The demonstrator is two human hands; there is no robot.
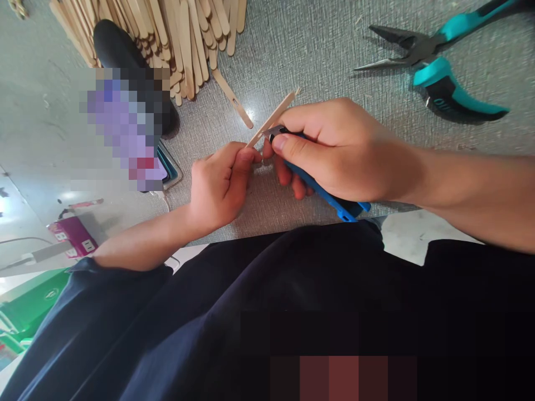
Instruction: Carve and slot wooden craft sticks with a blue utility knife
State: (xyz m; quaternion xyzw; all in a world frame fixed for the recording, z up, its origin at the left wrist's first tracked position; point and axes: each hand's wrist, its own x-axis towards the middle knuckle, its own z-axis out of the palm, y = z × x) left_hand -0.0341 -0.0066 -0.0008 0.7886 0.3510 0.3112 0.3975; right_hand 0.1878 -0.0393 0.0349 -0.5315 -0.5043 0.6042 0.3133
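Left hand: pinching craft stick
Right hand: gripping utility knife
Blade: apparently carving; next stroke likely needing steadiness

Grey textured tabletop, bright glare, pale floor

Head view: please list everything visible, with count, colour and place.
Stick pile: many, pale wood, top
Slotted stick: one, pale, below the pile
Held stick: one, pale, centre
Knife: one, blue, centre
Pliers: one, black and teal, upper right
Rounded object: one, black, at pile's left
Phone: one, teal edge, pixelated screen, left
Socket block: one, purple, lower left
Cabling: several pieces, white, lower left
Container: one, green, bottom left
Small item: one, yellowish, top left
Tabletop: one, grey, beneath sticks
Clothing: uncounted, dark, bottom
Left hand: one, bare, pinching held stick
Right hand: one, bare, gripping knife
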